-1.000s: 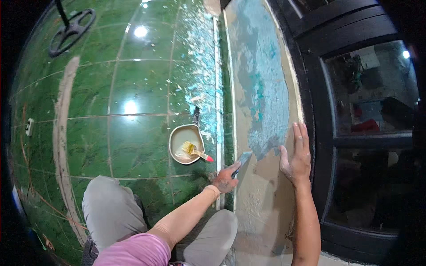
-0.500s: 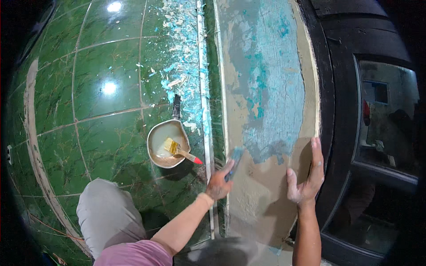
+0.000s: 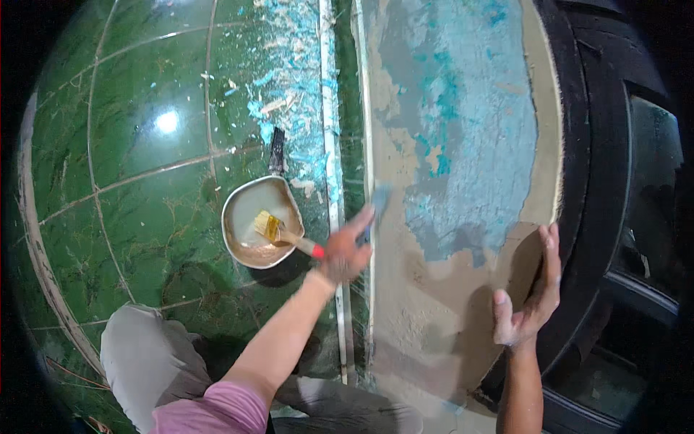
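On the near half of the panel [image 3: 434,311] paint is scraped to bare brown, blue coat left far; left hand [image 3: 345,249] grips a scraper [image 3: 379,202] at the boundary, right hand [image 3: 531,296] spread flat beside.

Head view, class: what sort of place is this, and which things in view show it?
Probably a room under renovation: a wall panel with its blue paint partly scraped off, paint flakes on the green tiled floor, and a pan holding a brush.

Brush [image 3: 278,231] in pan [image 3: 242,217], left of wall [image 3: 463,145]
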`<state>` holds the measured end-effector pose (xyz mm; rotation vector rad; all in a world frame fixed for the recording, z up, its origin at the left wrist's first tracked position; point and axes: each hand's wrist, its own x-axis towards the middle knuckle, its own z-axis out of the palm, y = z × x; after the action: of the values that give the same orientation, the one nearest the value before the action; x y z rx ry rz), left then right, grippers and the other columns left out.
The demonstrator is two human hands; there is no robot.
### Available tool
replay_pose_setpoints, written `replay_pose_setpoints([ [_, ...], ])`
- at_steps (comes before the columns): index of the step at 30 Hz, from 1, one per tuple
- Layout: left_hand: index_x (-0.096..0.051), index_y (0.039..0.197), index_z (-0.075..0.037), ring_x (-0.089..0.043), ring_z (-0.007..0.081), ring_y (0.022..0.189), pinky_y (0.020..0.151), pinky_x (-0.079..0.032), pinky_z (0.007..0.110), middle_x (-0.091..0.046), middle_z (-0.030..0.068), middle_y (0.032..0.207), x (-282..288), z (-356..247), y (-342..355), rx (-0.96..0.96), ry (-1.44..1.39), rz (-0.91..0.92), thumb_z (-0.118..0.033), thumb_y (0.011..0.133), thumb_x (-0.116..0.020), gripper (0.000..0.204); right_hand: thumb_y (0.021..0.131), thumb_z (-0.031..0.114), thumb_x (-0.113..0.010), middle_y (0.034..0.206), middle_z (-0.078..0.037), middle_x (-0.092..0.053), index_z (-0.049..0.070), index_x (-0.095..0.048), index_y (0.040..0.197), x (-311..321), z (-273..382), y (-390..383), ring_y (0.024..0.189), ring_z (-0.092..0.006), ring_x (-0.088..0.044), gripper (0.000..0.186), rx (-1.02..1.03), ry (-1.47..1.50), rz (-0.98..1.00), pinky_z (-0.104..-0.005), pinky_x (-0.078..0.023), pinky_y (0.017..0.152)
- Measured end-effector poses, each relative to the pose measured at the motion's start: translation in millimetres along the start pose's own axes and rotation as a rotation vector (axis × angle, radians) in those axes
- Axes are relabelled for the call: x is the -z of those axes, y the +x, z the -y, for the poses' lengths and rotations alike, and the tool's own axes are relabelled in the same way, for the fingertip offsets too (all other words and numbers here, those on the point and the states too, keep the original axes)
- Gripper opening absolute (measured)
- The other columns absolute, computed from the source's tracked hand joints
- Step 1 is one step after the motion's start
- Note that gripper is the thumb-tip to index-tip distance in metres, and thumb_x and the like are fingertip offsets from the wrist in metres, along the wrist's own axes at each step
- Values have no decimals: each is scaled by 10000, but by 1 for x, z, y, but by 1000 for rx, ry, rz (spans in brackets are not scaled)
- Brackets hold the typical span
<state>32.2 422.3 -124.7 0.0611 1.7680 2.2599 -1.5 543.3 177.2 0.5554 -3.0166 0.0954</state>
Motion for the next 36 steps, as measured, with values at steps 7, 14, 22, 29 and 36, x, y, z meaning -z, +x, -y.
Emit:
replay_pose_setpoints([
  [7,-395,1383,-73,-456,262,1258,1019,-374,296,-411,202,1392,-19,-8,-19,126,-165,72,-35,740,-534,659,792,366,-610,1302,-287,-462,-78,-363,1338,-1,-7,-2,1311,-428,-333,745,9,42,-34,-483,-260,1072],
  [14,-311,1409,-24,-397,320,1290,1057,-331,334,-349,221,1424,-26,19,-26,167,-192,108,-58,714,-532,730,792,361,-605,1295,-278,-471,-88,-359,1336,-2,-2,-3,1314,-445,-318,747,22,11,-11,-497,-256,1073],
  [22,-307,1429,-116,-416,342,1263,995,-399,329,-334,176,1444,-29,28,-24,37,-10,64,-15,696,-516,769,816,392,-607,1321,-297,-435,-86,-318,1354,-1,-2,-3,1322,-420,-315,776,-29,55,-29,-477,-236,1080],
  [29,-307,1424,-92,-401,348,1269,1074,-320,373,-345,187,1432,-31,44,-20,-30,88,93,-24,709,-514,748,809,399,-606,1308,-301,-447,-95,-337,1339,-10,-6,-6,1327,-400,-316,773,-28,47,-51,-468,-243,1079],
  [36,-304,1425,-93,-391,340,1287,1052,-344,350,-335,188,1441,-32,32,-22,41,-5,50,-59,712,-526,748,807,397,-584,1281,-270,-486,-72,-362,1337,-3,-6,-8,1312,-454,-311,742,-7,-22,16,-510,-241,1071],
])
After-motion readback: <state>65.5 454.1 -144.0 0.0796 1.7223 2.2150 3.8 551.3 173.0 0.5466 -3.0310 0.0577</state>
